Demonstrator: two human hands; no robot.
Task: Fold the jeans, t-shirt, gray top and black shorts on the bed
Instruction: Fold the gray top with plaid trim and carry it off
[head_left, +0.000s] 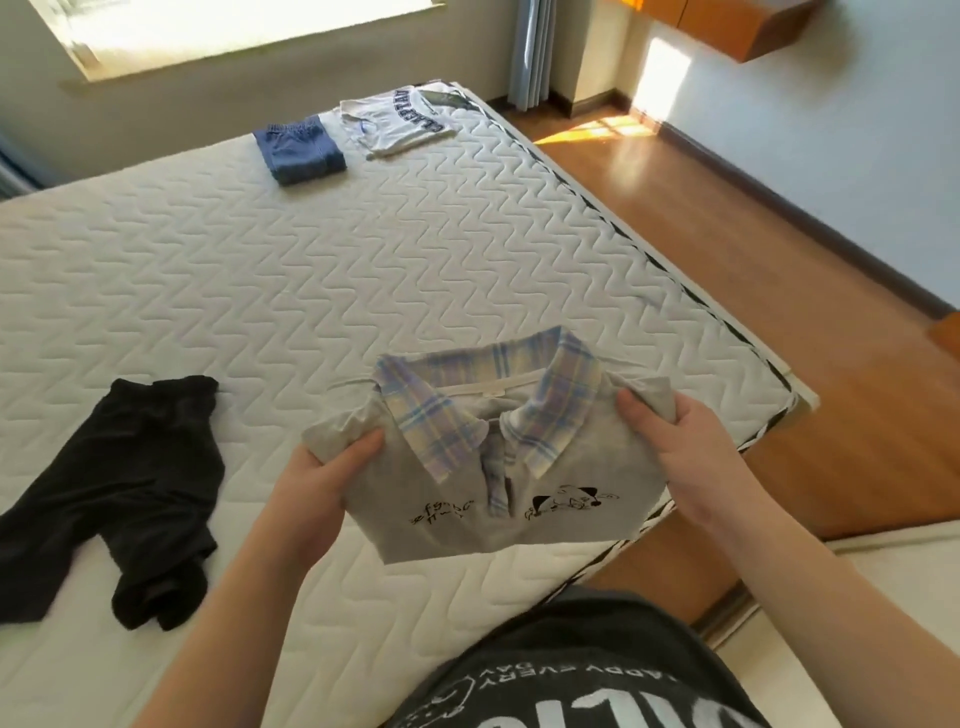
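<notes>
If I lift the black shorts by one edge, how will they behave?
The black shorts lie crumpled and creased on the bed, so they would probably hang limp. Thin-looking cloth suggests they are light. They seem unlikely to slide by themselves.

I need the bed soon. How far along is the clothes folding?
Two look done: the jeans and the t-shirt lie folded at the far end of the bed. In hand: the gray top, already folded small, gripped by the left hand and right hand. Left: the black shorts, spread unfolded.
</notes>
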